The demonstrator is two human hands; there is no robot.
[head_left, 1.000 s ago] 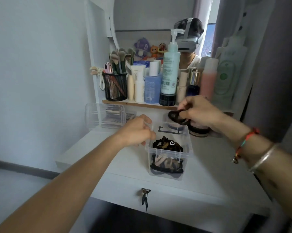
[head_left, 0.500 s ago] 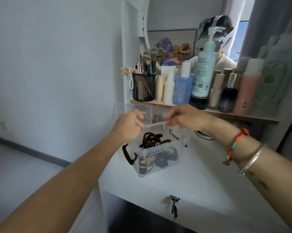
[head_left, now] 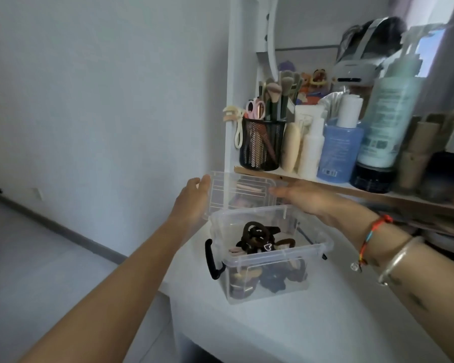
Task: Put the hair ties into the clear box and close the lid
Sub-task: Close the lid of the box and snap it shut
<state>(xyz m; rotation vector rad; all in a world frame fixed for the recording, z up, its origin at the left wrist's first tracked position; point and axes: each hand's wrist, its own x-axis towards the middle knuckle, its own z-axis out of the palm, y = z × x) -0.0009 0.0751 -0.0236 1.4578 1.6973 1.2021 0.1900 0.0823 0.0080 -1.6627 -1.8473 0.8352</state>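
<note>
The clear box (head_left: pixel 317 243) stands open on the white dresser top (head_left: pixel 312 326), a black handle (head_left: pixel 210 260) hanging at its left end. Inside lies a heap of brown and black hair ties (head_left: pixel 257 237), with more showing through its front wall. Just behind the box a clear ridged lid (head_left: pixel 240 191) stands upright under the shelf. My left hand (head_left: pixel 194 203) is at the lid's left edge and my right hand (head_left: pixel 301 199) at its right edge, both with fingers stretched out. I cannot tell whether they grip it.
A wooden shelf (head_left: pixel 325 183) right above the lid carries a black mesh cup (head_left: pixel 262 145) of brushes and several bottles, among them a blue bottle (head_left: pixel 341 150). The dresser's left edge drops off beside the box. A mirror frame rises behind.
My right hand put the dark hair tie into the box. Both hands then reached past the box to the lid's two edges. The view swung left.
</note>
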